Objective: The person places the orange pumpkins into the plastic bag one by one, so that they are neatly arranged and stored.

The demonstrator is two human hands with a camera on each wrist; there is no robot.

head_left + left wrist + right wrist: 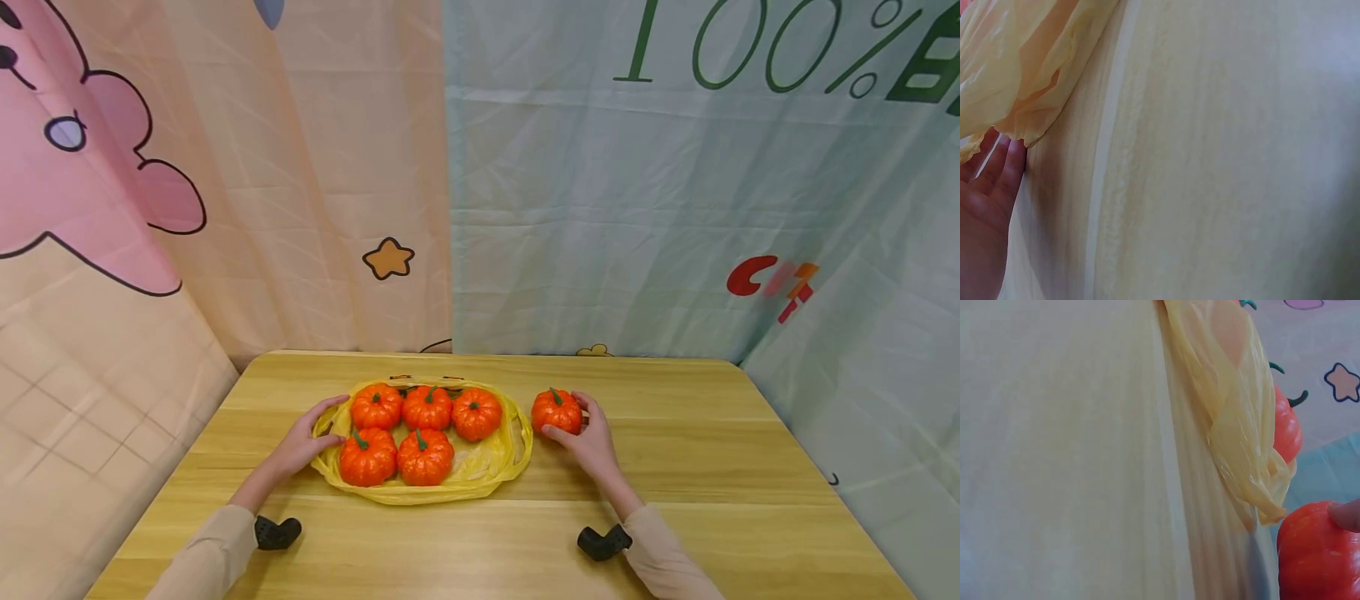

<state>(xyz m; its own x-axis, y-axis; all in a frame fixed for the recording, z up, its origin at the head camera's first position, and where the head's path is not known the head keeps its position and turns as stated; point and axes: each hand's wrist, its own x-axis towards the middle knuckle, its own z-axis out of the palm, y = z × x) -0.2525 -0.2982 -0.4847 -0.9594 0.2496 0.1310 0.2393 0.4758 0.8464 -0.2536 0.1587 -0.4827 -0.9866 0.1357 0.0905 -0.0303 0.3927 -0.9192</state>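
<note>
A yellow plastic bag lies spread on the table with its mouth up. Several small orange pumpkins with green stems sit in it, among them a front-left pumpkin and a back-right pumpkin. My left hand touches the bag's left edge, thumb and fingers spread along the rim. In the left wrist view, the fingers reach against the crumpled plastic. Just right of the bag, my right hand grips another pumpkin between thumb and fingers. The right wrist view shows this pumpkin beside the bag's knotted end.
The wooden table reaches back to printed curtains behind it, and another light curtain hangs at the right. A black wrist device sits at the left cuff, with a second device at the right cuff.
</note>
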